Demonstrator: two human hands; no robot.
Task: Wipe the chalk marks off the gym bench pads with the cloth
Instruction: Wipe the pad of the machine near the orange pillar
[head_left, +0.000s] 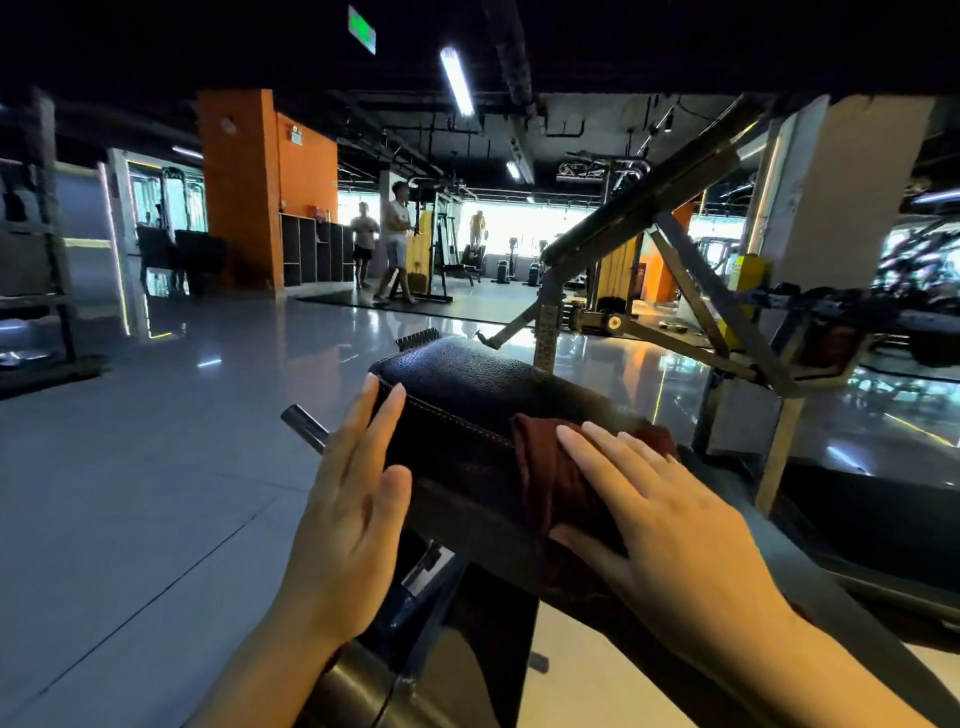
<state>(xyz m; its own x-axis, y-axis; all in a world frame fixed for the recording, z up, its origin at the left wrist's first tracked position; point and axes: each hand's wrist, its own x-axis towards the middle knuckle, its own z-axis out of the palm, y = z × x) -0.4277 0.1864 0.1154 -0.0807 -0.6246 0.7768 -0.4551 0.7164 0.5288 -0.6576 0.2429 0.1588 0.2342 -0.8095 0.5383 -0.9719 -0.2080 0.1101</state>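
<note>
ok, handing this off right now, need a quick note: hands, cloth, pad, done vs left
Left hand: open, fingers straight, flat against the near left side of the black pad.
Right hand: open, palm pressing the dark red cloth, which is draped over the pad's top and front.
Done: cannot tell; no chalk marks stand out on the bare part of the pad.
Left: wipe the rest of this pad, then the other pads.

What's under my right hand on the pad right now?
The dark red cloth lies under the right hand, which presses it flat onto the black pad. The pad surface beneath the cloth is covered, so any chalk there cannot be seen.
</note>
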